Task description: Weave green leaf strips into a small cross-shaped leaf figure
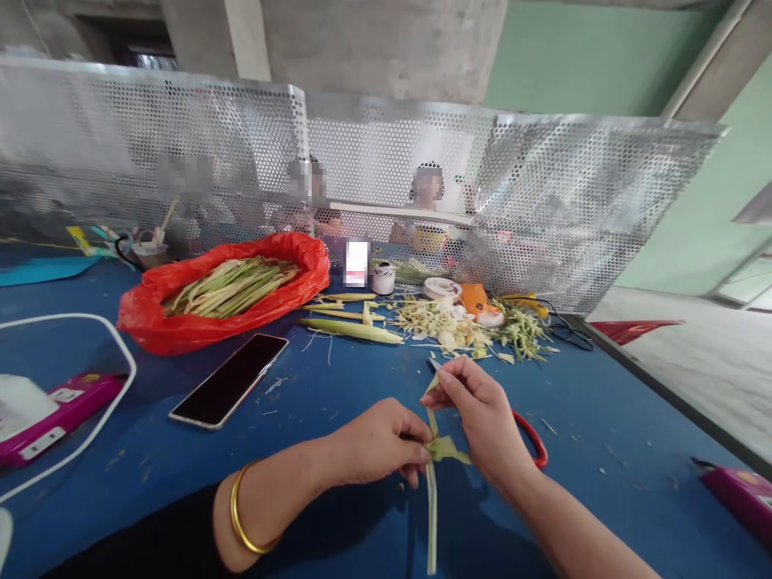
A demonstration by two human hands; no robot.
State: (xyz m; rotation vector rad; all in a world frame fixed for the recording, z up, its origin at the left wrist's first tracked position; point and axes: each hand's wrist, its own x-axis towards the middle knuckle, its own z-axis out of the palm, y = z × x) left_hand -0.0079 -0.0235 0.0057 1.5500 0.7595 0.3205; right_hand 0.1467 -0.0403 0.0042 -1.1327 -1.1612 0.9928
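A pale green strip of leaf (432, 515), folded or knotted at its middle, is held between both hands over the blue table. My left hand (383, 442), with a gold bangle on its wrist, pinches the folded part between thumb and fingers. Above it, my right hand (474, 402) grips the strip's upper end at the fingertips. One tail of the strip hangs straight down, and a short flap sticks out to the right. Red-handled scissors (535, 441) lie on the table, partly hidden behind my right hand.
A red plastic bag (145, 326) full of long leaves stands at left, with a phone (229, 382) before it. Leaf scraps (440, 322), a tape roll (442, 289) and a small white can (383, 278) lie farther back. Purple power strips (60, 418) flank the workspace. Perforated metal panels (374, 153) screen people behind.
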